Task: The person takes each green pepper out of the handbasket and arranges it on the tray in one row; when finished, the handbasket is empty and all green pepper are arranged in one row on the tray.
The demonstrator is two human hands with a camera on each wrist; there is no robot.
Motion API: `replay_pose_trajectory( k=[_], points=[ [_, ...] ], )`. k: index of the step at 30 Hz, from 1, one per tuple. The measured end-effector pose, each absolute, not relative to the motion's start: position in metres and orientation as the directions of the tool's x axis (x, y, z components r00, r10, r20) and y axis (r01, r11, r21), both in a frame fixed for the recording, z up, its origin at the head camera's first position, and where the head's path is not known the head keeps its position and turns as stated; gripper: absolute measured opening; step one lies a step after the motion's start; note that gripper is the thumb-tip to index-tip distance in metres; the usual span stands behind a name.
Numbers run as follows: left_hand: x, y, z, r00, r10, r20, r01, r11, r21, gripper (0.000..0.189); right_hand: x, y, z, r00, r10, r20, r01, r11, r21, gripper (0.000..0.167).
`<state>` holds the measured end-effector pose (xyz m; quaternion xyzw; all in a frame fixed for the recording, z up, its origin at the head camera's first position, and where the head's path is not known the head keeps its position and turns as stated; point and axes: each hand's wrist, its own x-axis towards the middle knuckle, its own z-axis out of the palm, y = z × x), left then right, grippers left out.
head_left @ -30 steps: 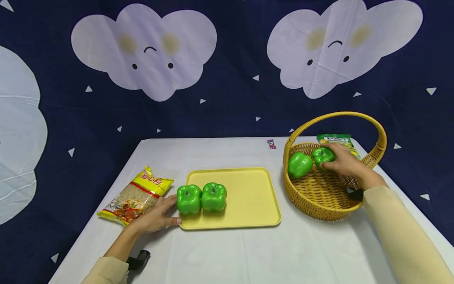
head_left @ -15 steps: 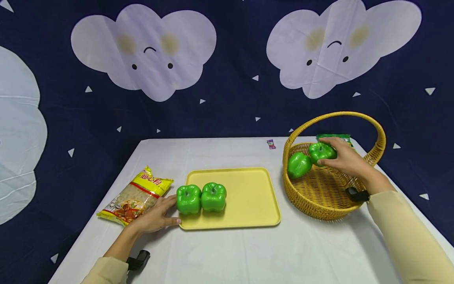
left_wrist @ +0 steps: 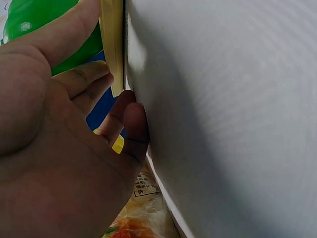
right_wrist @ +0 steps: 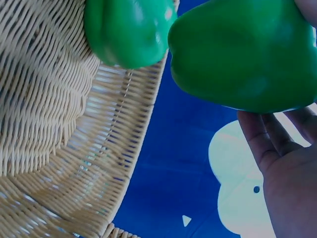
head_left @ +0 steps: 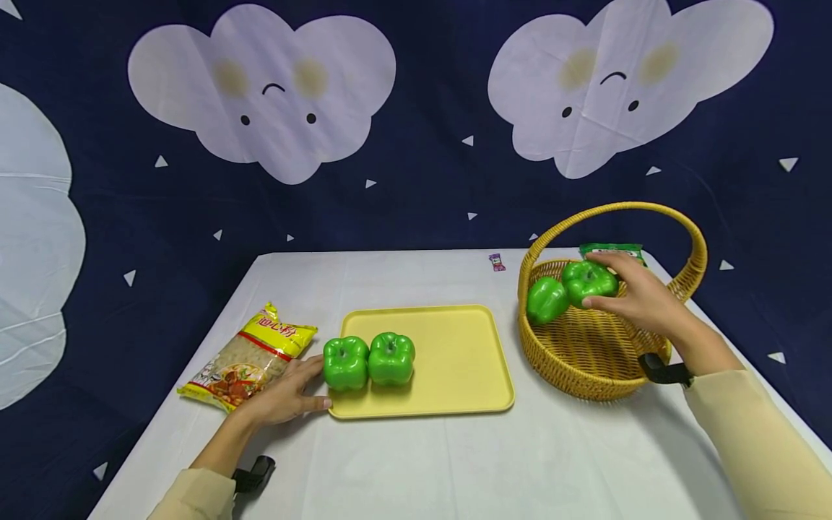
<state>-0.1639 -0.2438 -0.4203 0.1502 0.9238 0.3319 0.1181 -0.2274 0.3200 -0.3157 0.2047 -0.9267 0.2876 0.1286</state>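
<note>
While the left hand [head_left: 289, 397] was rested loosely at the yellow tray [head_left: 461, 361], a glossy pepper [head_left: 581, 284], presumably light but slippery, was gripped over the basket [head_left: 585, 350] by the right hand [head_left: 640, 297] around its surest-looking sides.

Head cam bright, peppers [head_left: 581, 283] w/ glare; L wrist dimmer.
</note>
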Motion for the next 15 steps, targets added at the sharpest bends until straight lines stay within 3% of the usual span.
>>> replay_pose_trajectory(
  k=[15],
  points=[
    [-0.164,-0.244,-0.420,-0.927,0.356,-0.116,0.200,0.734,0.649,0.083,-0.201,0.296,-0.322,-0.779,-0.347,0.522,-0.590,0.686,-0.425,0.079]
  ],
)
